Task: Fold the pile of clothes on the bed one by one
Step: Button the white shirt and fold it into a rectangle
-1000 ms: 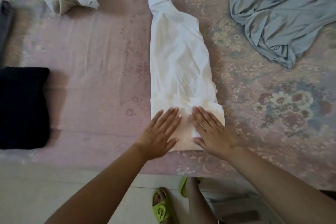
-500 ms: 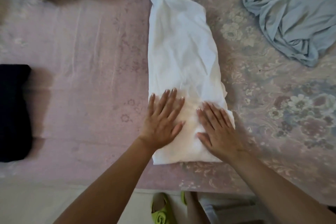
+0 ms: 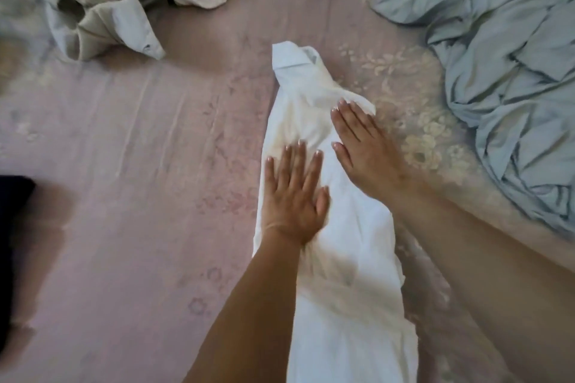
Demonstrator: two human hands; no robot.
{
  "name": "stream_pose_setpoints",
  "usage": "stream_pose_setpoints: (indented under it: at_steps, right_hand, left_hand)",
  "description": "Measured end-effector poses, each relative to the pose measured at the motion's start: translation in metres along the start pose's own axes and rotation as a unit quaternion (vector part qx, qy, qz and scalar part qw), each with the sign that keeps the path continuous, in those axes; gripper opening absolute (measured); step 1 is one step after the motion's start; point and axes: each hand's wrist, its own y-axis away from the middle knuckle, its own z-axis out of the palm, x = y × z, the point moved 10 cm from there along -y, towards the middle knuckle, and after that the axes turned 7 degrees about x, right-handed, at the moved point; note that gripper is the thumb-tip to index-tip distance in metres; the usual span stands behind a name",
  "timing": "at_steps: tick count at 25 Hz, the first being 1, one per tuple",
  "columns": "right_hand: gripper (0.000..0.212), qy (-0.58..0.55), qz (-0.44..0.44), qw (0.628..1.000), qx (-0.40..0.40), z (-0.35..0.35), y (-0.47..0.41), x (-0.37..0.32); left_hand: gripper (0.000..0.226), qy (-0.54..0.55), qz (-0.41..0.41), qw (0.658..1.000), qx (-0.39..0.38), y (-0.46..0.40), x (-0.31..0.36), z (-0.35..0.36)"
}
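A white garment (image 3: 336, 305) lies folded into a long narrow strip down the middle of the pink floral bed sheet (image 3: 140, 196). My left hand (image 3: 292, 196) presses flat on the strip's left side with fingers straight. My right hand (image 3: 364, 146) lies flat a little farther up, on the strip's right side near its upper end. The collar end (image 3: 289, 56) points away from me. Both forearms cross the lower part of the strip.
A crumpled beige and pale grey garment pile (image 3: 102, 0) sits at the far left. A loose blue-grey garment (image 3: 510, 71) spreads over the right side. A dark folded garment (image 3: 12, 258) shows at the left edge.
Both flat hands have slid up the white strip from its near end toward the collar, the right hand leading. The view has moved forward over the bed.
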Motion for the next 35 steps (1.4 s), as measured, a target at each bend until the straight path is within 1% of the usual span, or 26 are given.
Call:
stream_pose_setpoints:
  at_steps: [2,4,6,8,10,11,12,13,14,16,17,18,19,20,21,22,23,24,25,26,28,30,31,32,33,35]
  right_hand:
    - [0.053,-0.040,0.007,0.998,-0.048,0.014,-0.045,0.009]
    - [0.048,-0.121,0.089,0.986,-0.079,0.025,-0.089,0.023]
    - [0.038,-0.203,0.183,0.958,-0.085,0.028,-0.121,0.033]
    - [0.037,-0.275,0.270,0.911,-0.146,0.041,-0.136,0.042]
    - [0.049,-0.346,0.357,0.838,-0.225,0.052,-0.136,0.054]
    - [0.051,-0.356,0.377,0.814,-0.263,0.053,-0.132,0.058]
    - [0.049,-0.347,0.371,0.812,-0.287,0.051,-0.130,0.060]
    - [0.048,-0.336,0.348,0.825,-0.291,0.050,-0.130,0.061]
    - [0.039,-0.339,0.313,0.844,-0.273,0.045,-0.132,0.059]
    - [0.023,-0.356,0.226,0.885,-0.197,0.022,-0.129,0.045]
    - [0.022,-0.364,0.189,0.899,-0.152,0.005,-0.121,0.038]
    - [0.019,-0.369,0.162,0.908,-0.114,-0.011,-0.108,0.030]
    - [0.016,-0.361,0.119,0.922,-0.078,-0.025,-0.089,0.021]
    - [0.021,-0.327,0.052,0.943,-0.046,-0.038,-0.070,0.007]
    - [0.031,-0.261,-0.027,0.965,-0.023,-0.043,-0.045,-0.010]
    - [0.041,-0.201,-0.092,0.975,-0.029,-0.035,-0.018,-0.026]
    - [0.052,-0.155,-0.134,0.976,-0.076,-0.018,0.010,-0.037]
    - [0.061,-0.125,-0.159,0.970,-0.133,-0.006,0.033,-0.044]
    - [0.069,-0.109,-0.170,0.963,-0.177,0.002,0.052,-0.047]
    - [0.071,-0.113,-0.167,0.960,-0.194,0.003,0.062,-0.045]
    - [0.061,-0.155,-0.115,0.964,-0.184,-0.009,0.050,-0.028]
    - [0.052,-0.132,-0.038,0.984,-0.117,-0.022,0.012,0.001]
    - [0.050,-0.102,-0.007,0.989,-0.107,-0.024,-0.007,0.013]
    - [0.049,-0.076,0.030,0.988,-0.134,-0.018,-0.021,0.022]
    - [0.052,-0.072,0.066,0.979,-0.179,-0.009,-0.029,0.026]
    - [0.060,-0.104,0.134,0.946,-0.275,0.008,-0.038,0.030]
  left_hand:
    - [0.063,0.019,-0.004,1.000,0.020,-0.003,0.001,-0.004]
    - [0.062,0.027,-0.005,0.999,0.038,-0.005,0.001,-0.011]
    - [0.062,0.023,0.000,0.999,0.034,-0.006,0.000,-0.009]
    - [0.062,0.007,0.005,1.000,0.028,-0.009,0.001,-0.007]
    - [0.062,0.010,0.004,0.999,0.031,-0.012,0.000,-0.007]
    - [0.062,0.014,0.004,0.999,0.029,-0.010,0.000,-0.008]
    - [0.062,0.015,0.004,0.999,0.028,-0.010,0.001,-0.010]
    - [0.062,0.014,0.004,0.999,0.031,-0.011,0.001,-0.010]
    - [0.062,0.014,0.005,1.000,0.027,-0.014,0.001,-0.007]
    - [0.063,0.030,0.012,0.999,-0.005,-0.016,0.000,-0.003]
    - [0.063,0.060,0.006,0.998,0.000,-0.018,-0.002,-0.008]
    - [0.062,0.128,-0.029,0.991,0.012,-0.017,-0.014,-0.017]
    - [0.059,0.208,-0.091,0.973,0.050,-0.014,-0.034,-0.030]
    - [0.054,0.256,-0.155,0.949,0.097,-0.009,-0.058,-0.047]
    - [0.049,0.270,-0.190,0.932,0.150,-0.004,-0.077,-0.070]
    - [0.047,0.253,-0.184,0.934,0.170,-0.006,-0.086,-0.088]
    - [0.050,0.227,-0.135,0.949,0.175,-0.014,-0.083,-0.102]
    - [0.055,0.204,-0.060,0.962,0.169,-0.023,-0.070,-0.111]
    - [0.059,0.192,0.017,0.970,0.147,-0.028,-0.053,-0.114]
    - [0.061,0.180,0.091,0.973,0.112,-0.030,-0.034,-0.113]
    - [0.066,0.135,0.225,0.964,0.046,-0.021,0.003,-0.101]
    - [0.067,0.065,0.321,0.945,0.013,-0.001,0.031,-0.080]
    - [0.059,0.037,0.356,0.934,0.006,0.006,0.037,-0.069]
    - [0.047,0.020,0.373,0.928,0.010,0.009,0.035,-0.062]
    - [0.039,0.012,0.368,0.930,0.008,0.010,0.029,-0.054]
    - [0.042,-0.008,0.349,0.937,-0.017,0.013,0.017,-0.039]
